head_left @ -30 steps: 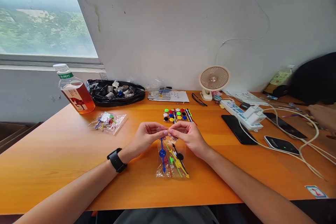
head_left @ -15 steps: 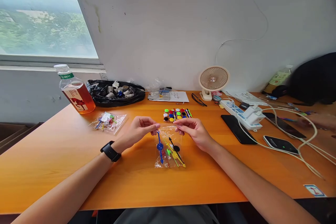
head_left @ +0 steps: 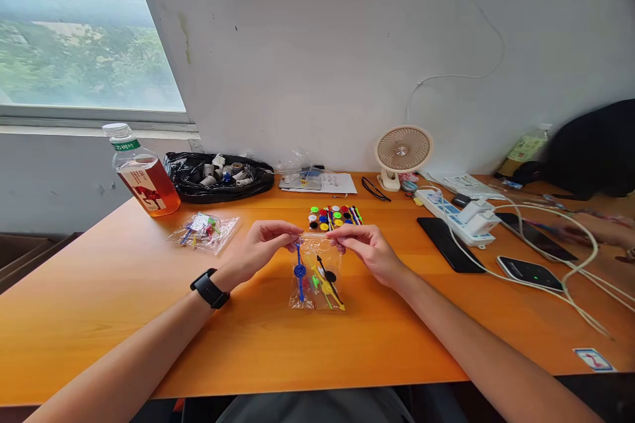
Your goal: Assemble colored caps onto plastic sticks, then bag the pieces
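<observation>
The left hand (head_left: 262, 250) and the right hand (head_left: 371, 252) each pinch one top corner of the small clear bag (head_left: 316, 277), thumb against forefinger, the other fingers loosely curled; a second ago the two pinches sit together at the middle of the bag's mouth, and now they stand apart at its two ends, so the fingers have run outward along the top strip; this reads as the mouth being pressed flat across its width, though whether it is sealed is too fine to tell; the bag has also drifted a little farther from the near edge of the orange table (head_left: 124, 291); it is held up by its top with its lower part lying on the table, just in front of the person, and holds coloured plastic picks (head_left: 325, 281); just beyond it lies a cluster of coloured discs (head_left: 333, 217); to the left are a second filled bag (head_left: 204, 231) and a tea bottle (head_left: 141, 172); at the far right a co-worker's hand (head_left: 602, 230), blurred, is well apart from the bag
</observation>
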Tool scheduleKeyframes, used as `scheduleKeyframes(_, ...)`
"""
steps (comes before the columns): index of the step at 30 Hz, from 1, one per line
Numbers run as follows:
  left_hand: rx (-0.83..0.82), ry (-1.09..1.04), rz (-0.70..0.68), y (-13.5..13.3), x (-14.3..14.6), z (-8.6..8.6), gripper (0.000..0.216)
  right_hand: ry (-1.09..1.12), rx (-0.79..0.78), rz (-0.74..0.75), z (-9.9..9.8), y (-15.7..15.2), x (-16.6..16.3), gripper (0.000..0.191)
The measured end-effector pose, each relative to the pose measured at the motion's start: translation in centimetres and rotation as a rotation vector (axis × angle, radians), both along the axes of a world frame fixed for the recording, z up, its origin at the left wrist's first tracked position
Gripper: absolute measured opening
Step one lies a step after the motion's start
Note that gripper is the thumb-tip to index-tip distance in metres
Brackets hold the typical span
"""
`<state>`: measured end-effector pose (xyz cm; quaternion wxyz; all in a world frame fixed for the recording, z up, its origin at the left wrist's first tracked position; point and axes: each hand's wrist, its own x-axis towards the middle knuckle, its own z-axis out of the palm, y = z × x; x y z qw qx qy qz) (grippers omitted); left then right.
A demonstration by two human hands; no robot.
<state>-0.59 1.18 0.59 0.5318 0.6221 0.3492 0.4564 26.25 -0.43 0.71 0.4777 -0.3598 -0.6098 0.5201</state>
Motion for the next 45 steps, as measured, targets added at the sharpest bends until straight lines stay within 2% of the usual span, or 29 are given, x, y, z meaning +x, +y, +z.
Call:
scheduleKeyframes(7, -0.032, -0.032, -0.01, -0.5, 0.4, -0.2, 0.019, -0.058, 0.111, 0.012, 0.3, -0.3, 0.0, 0.019)
scheduleKeyframes(11, -0.062, -0.046, -0.037, -1.0, 0.9, 0.1, 0.027, -0.118, 0.172, 0.014, 0.4, -0.4, -0.1, 0.02)
scheduleKeyframes(16, -0.109, 0.045, -0.107, -1.1, 1.2, 0.1, 0.037, -0.183, 0.235, 0.032, 0.8, -0.8, -0.3, 0.02)
scheduleKeyframes(19, -0.109, 0.06, -0.091, -1.0, 1.3, -0.4, 0.035, -0.193, 0.207, 0.018, 0.6, -0.9, -0.4, 0.02)
scheduleKeyframes(22, -0.101, 0.04, -0.075, -1.1, 1.3, -0.8, 0.035, -0.179, 0.126, -0.027, -0.2, -0.7, -0.8, 0.035)
scheduleKeyframes(24, -0.09, 0.031, -0.085, -1.1, 1.4, -1.1, 0.034, -0.172, 0.06, -0.003, -0.8, -0.6, -1.3, 0.041)
scheduleKeyframes(28, -0.048, 0.042, -0.129, -1.3, 1.7, -1.4, 0.034, -0.166, -0.015, 0.058, -1.2, -0.9, -2.5, 0.037)
scheduleKeyframes(32, -0.025, 0.063, -0.159, -1.4, 1.8, -1.3, 0.032, -0.188, 0.001, 0.036, -0.8, -1.2, -2.8, 0.04)
scheduleKeyframes(37, -0.072, 0.101, -0.206, -0.8, 1.1, -0.9, 0.034, -0.238, 0.015, 0.04, -0.6, -0.8, -1.8, 0.039)
scheduleKeyframes(45, -0.054, 0.142, -0.169, 0.4, -0.1, -0.4, 0.035, -0.242, 0.079, 0.03, -0.4, 0.2, -0.1, 0.032)
